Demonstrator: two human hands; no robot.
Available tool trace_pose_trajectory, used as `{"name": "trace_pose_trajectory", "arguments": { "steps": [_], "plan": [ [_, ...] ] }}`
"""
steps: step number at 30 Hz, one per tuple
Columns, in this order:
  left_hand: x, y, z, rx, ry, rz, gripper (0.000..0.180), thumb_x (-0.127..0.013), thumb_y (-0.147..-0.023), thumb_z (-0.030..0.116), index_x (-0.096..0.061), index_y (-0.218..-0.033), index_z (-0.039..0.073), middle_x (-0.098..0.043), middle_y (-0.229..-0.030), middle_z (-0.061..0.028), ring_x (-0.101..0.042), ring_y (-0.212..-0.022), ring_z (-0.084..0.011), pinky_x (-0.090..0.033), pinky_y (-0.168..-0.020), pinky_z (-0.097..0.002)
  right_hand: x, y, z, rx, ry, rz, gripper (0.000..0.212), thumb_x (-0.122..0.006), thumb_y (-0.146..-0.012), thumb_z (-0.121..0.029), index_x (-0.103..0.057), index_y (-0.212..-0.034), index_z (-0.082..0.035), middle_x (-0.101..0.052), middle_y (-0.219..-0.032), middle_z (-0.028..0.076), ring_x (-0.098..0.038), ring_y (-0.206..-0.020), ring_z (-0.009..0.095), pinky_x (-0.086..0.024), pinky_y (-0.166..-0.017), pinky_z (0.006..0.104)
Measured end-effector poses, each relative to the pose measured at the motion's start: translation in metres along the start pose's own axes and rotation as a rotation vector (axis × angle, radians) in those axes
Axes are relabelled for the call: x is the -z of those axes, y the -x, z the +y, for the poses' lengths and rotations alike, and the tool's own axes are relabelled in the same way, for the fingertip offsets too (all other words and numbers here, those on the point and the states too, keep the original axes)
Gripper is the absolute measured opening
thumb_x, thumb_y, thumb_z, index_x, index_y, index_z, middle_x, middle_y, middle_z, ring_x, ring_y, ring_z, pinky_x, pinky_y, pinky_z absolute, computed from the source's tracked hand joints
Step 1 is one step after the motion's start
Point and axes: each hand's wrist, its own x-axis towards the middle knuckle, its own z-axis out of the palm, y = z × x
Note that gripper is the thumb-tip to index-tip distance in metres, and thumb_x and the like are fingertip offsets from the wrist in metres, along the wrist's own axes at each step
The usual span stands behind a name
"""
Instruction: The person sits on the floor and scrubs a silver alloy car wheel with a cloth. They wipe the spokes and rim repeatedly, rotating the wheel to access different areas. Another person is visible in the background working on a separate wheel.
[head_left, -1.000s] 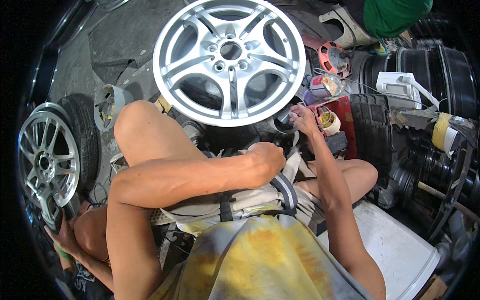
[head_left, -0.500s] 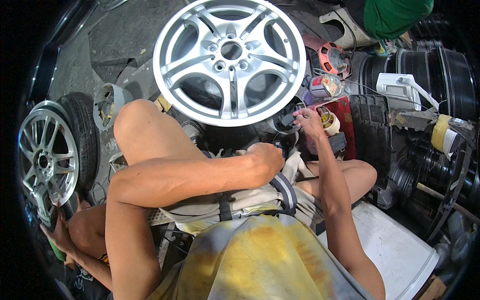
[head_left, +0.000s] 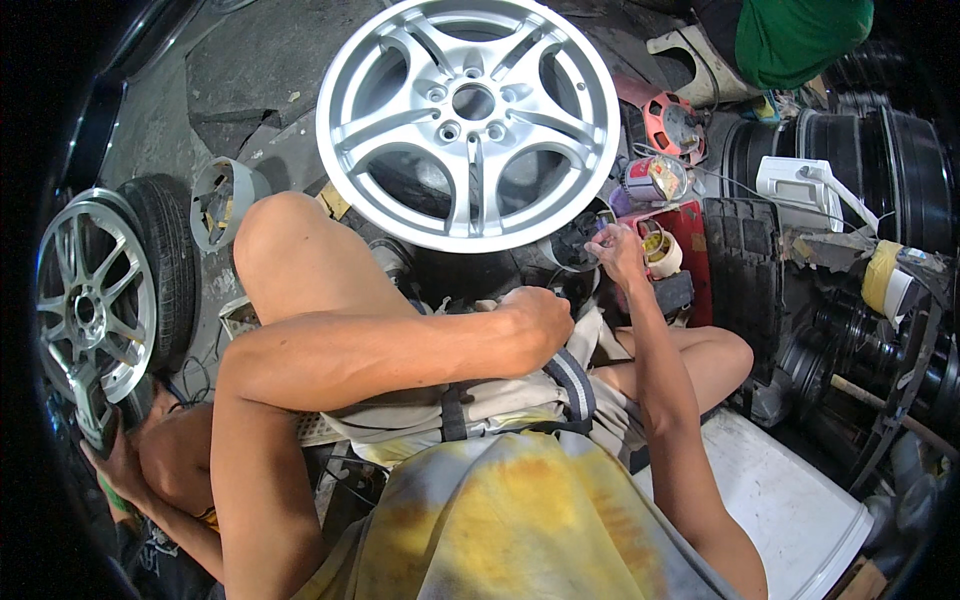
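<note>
My left hand (head_left: pixel 537 325) is closed in a fist above my lap, its fingertips turned away and whatever they hold hidden. At the rim of a small tub (head_left: pixel 563 258) with dark pieces in it, my right hand (head_left: pixel 617 252) has its fingers curled and drawn together. No object shows clearly at those fingertips. Just beyond both hands rests a silver alloy wheel rim (head_left: pixel 440 78), face up. A pale cup (head_left: pixel 664 262) with a yellowish inside stands right of my right hand, and a clear-topped jar (head_left: pixel 652 180) farther back.
An orange-red round reel-like thing (head_left: pixel 668 122) and dark stacked rims (head_left: pixel 760 150) lie at the right. On the left are another silver rim (head_left: pixel 132 290), a tyre (head_left: pixel 175 270) and a grey ring-shaped container (head_left: pixel 212 238). Another person's hand (head_left: pixel 122 468) touches that rim.
A dark grey block was in my right fingers over the tub; it no longer shows there. My right hand has shifted slightly down. The left hand stays about where it was.
</note>
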Motion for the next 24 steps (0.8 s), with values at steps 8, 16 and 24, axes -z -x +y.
{"name": "trace_pose_trajectory", "arguments": {
  "steps": [8,16,24],
  "plan": [
    [0.001,-0.002,0.001,0.004,0.0,-0.013,0.024,-0.073,-0.077,0.01,-0.076,-0.1,0.005,-0.073,-0.108,-0.0138,-0.072,-0.098,-0.0268,-0.059,-0.076,-0.0339,-0.008,0.0,0.028,-0.036,-0.539,0.081,0.024,-0.071,-0.087,-0.01,-0.066,-0.108,0.001,-0.068,-0.096,0.006,-0.06,-0.083,0.014,-0.05,-0.075,0.0304],
    [0.0,-0.005,0.002,0.036,0.03,-0.02,0.025,-0.074,-0.076,0.01,-0.076,-0.1,0.004,-0.073,-0.107,-0.0138,-0.072,-0.098,-0.026,-0.059,-0.076,-0.0342,-0.006,0.006,-0.003,-0.217,-0.508,-0.228,0.036,-0.066,-0.093,-0.032,-0.071,-0.109,0.0,-0.072,-0.091,0.014,-0.068,-0.079,0.02,-0.053,-0.073,0.0326],
    [0.002,-0.001,0.002,0.021,0.009,-0.02,0.024,-0.074,-0.076,0.011,-0.076,-0.099,0.006,-0.074,-0.106,-0.0128,-0.072,-0.098,-0.0256,-0.059,-0.077,-0.0338,-0.013,0.0,-0.005,-0.012,0.387,0.195,0.017,-0.068,-0.085,-0.017,-0.066,-0.087,-0.001,-0.069,-0.083,0.022,-0.068,-0.082,0.042,-0.054,-0.073,0.0497]
  ]
}}
